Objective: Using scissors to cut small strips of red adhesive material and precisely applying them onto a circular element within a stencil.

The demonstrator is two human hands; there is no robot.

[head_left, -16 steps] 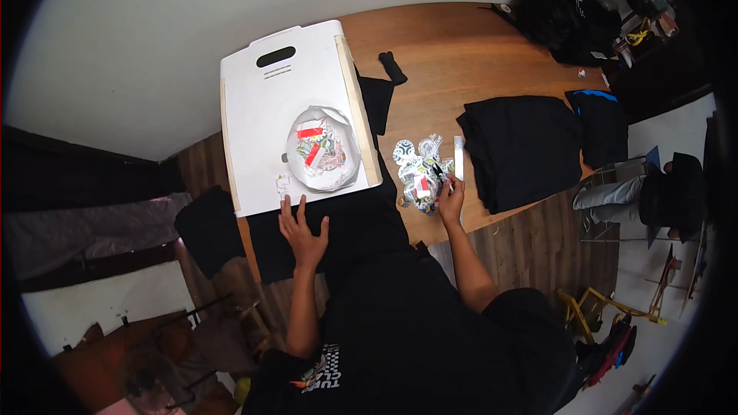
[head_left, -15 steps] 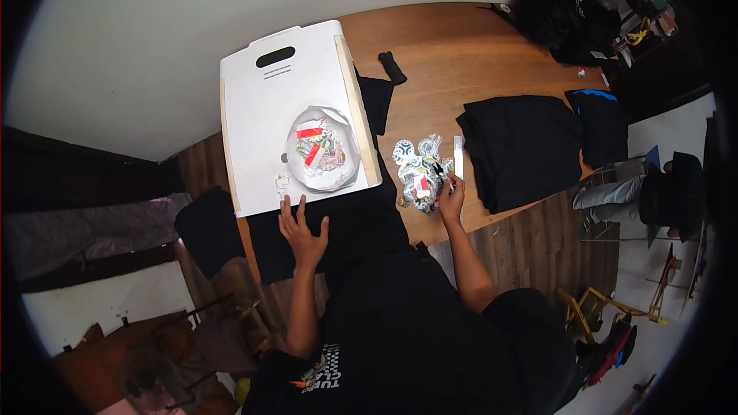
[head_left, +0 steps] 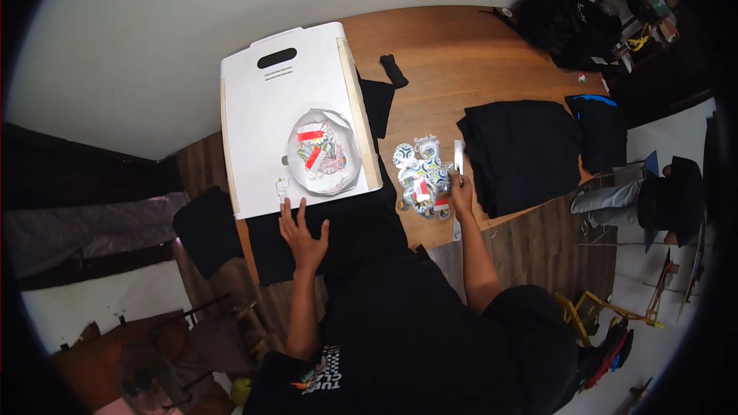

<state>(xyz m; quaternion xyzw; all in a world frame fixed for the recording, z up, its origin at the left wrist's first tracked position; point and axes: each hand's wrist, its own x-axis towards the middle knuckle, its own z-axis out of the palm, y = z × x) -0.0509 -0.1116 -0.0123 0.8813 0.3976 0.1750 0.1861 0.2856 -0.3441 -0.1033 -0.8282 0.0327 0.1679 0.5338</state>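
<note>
My left hand (head_left: pixel 304 242) lies with its fingers spread, fingertips at the near edge of a white board (head_left: pixel 257 119) with a handle slot. Beneath that board is black cloth (head_left: pixel 354 238). On the board stands an open whitish bag (head_left: pixel 350 146) holding printed pieces with red-and-white strips. My right hand (head_left: pixel 463 196) has its fingers closed at a narrow pale ruler (head_left: pixel 459 152), which runs past the hand toward the table's near edge. Just left of it, patterned round stickers (head_left: pixel 415 173) lie in a loose pile; small details between fingers and pile are unclear.
Folded black cloth (head_left: pixel 523 157) lies right of the ruler on the wooden table (head_left: pixel 438 46), with a black-and-blue bundle (head_left: pixel 600 131) beyond. A small black roll (head_left: pixel 393 71) and a black bag (head_left: pixel 569 27) are farther back. A person (head_left: pixel 665 200) is at the far right.
My right hand has moved slightly right, from the edge of the sticker pile onto the ruler, uncovering more of the stickers. The left hand stays where it was.
</note>
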